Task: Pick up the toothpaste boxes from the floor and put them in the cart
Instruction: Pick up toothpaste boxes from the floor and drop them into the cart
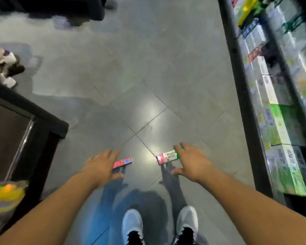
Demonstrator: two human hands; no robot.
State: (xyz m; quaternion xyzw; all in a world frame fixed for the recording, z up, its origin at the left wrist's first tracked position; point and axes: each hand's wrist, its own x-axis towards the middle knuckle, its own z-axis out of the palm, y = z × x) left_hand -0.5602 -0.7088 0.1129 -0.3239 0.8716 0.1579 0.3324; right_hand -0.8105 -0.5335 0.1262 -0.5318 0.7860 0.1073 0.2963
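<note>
Open floor (148, 68) beyond both boxes (168, 157)

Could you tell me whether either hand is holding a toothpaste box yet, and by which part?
Neither: left hand and right hand reach with spread fingers over the red box and the red-green box, no grip visible.

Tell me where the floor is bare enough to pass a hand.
Bare tile lies between the red box and the green-and-pink box, and ahead of both. It is crowded right by the shelf, left by the black cart.
</note>
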